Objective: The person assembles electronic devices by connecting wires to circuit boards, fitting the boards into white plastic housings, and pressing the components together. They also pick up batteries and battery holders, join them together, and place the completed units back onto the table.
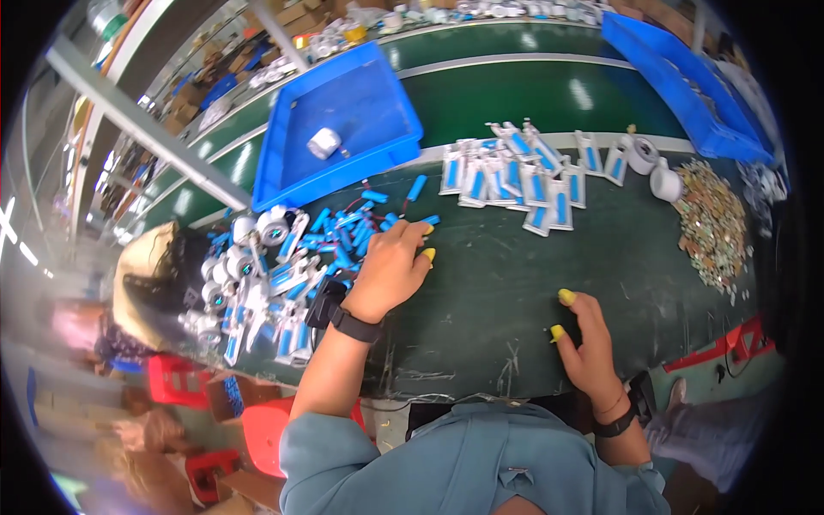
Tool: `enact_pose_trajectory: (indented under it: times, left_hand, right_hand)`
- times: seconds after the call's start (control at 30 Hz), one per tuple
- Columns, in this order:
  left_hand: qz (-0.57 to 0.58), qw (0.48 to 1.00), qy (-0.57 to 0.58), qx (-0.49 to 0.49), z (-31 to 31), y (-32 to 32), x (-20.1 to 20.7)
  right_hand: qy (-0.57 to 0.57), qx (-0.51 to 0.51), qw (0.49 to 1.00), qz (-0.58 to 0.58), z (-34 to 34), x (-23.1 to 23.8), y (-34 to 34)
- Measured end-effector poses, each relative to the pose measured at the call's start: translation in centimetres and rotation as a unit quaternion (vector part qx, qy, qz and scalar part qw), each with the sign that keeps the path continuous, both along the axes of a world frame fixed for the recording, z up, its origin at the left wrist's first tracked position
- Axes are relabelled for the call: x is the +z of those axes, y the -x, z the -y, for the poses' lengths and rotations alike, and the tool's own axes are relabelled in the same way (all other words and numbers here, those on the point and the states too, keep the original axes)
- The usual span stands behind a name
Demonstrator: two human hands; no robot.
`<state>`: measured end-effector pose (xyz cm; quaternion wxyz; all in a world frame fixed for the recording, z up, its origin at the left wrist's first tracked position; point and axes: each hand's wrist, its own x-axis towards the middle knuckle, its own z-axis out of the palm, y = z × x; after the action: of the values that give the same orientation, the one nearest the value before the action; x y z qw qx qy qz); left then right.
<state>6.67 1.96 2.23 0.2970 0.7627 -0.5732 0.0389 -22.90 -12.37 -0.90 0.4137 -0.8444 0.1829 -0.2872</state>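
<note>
My left hand (393,264) reaches over the right edge of a heap of blue cylindrical cells (343,230), some with thin red wires. Its thumb and index finger wear yellow finger covers and are apart. One blue cell (430,220) lies at the index fingertip; whether they touch I cannot tell. My right hand (590,350) hovers by the near side of the dark green table (481,318), thumb and index finger spread, also in yellow covers, with nothing between them. Farther off lies a pile of white housings with blue cells inside (515,176).
White round-headed devices (245,266) and more housings crowd the left. A blue tray (287,163) holding one white piece stands behind. Another blue tray (687,94), white rolls (665,182) and a heap of small tan pieces (714,223) are at right. Red stools (266,433) stand below.
</note>
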Motion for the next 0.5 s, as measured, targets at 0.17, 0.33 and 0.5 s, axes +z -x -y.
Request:
enact_pose_trajectory:
  times: [0.17,0.33,0.5]
  left_hand:
    - [-0.082,0.994,-0.064,-0.032,4.5,2.6,-1.8]
    - [0.040,0.992,-0.033,-0.112,10.2,7.6,-2.4]
    - [0.093,0.989,-0.042,-0.104,10.5,9.0,-3.5]
  right_hand:
    - [-0.004,-0.007,1.000,-0.009,0.5,-0.2,0.0]
    - [0.010,-0.001,1.000,-0.013,0.3,0.1,0.4]
    - [-0.078,0.031,0.996,-0.032,3.7,1.0,1.8]
